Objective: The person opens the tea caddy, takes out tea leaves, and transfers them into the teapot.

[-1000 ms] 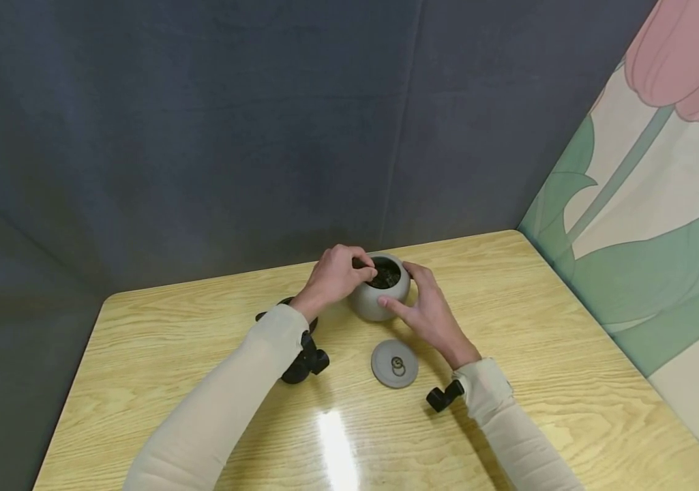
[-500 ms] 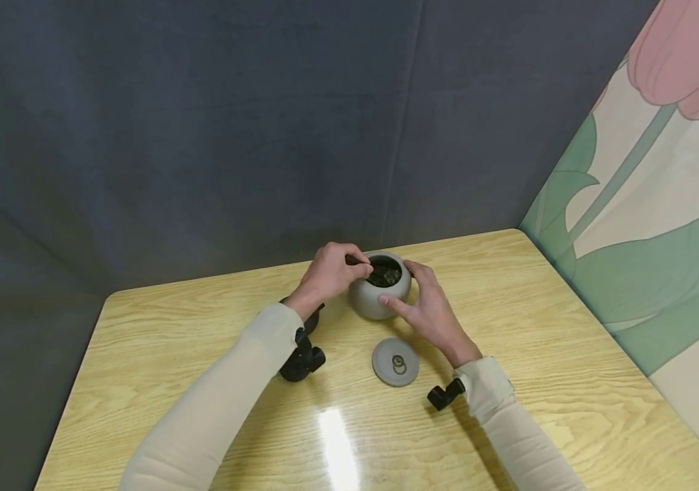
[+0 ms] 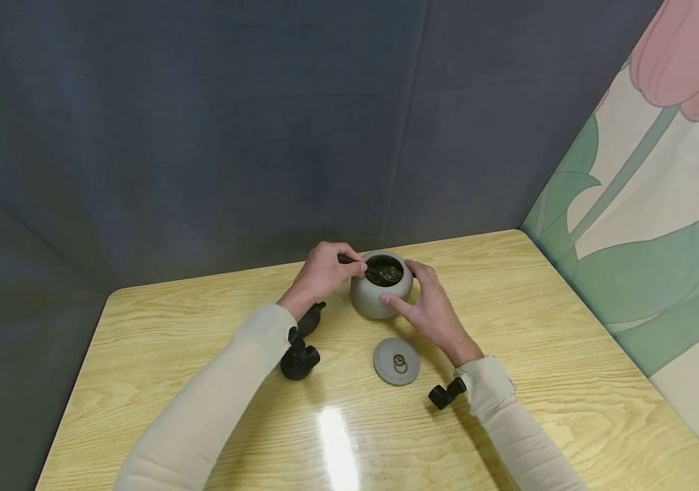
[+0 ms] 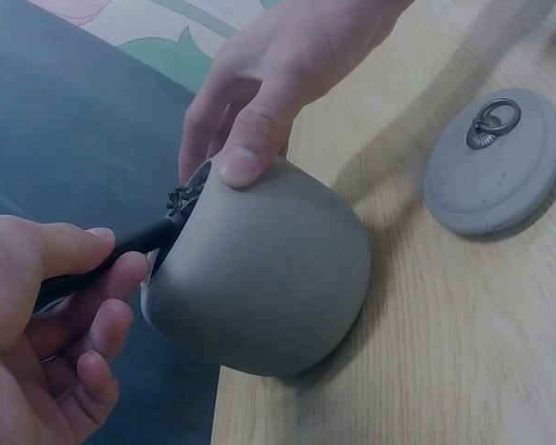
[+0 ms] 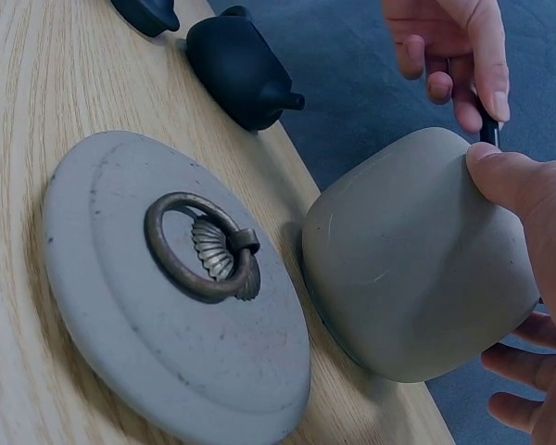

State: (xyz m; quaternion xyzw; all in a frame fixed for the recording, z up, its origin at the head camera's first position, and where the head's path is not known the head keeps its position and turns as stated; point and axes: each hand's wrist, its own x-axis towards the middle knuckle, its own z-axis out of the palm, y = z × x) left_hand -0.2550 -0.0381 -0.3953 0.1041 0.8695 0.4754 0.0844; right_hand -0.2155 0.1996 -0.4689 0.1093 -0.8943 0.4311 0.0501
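My left hand [image 3: 324, 271] pinches the black handle of a spoon [image 4: 144, 241] between thumb and fingers. The spoon's far end, bearing dark dried leaves [image 4: 183, 197], is at the mouth of a round grey jar [image 3: 380, 303]. Curled round the jar's right side, my right hand [image 3: 435, 314] steadies it, thumb on the front near the rim. More dark leaf-like stuff shows inside the opening. In front of the jar lies its grey lid [image 3: 386, 367] with a metal ring on top.
A black teapot [image 5: 241, 69] stands left of the jar, partly behind my left forearm in the head view. Another black piece [image 5: 148, 14], cut off by the frame, sits near it. A dark curtain [image 3: 251, 136] hangs behind the wooden table [image 3: 545, 327].
My left hand has drawn slightly left and back, so more of the spoon shows at the jar's mouth. My right hand and the jar stay nearly put.
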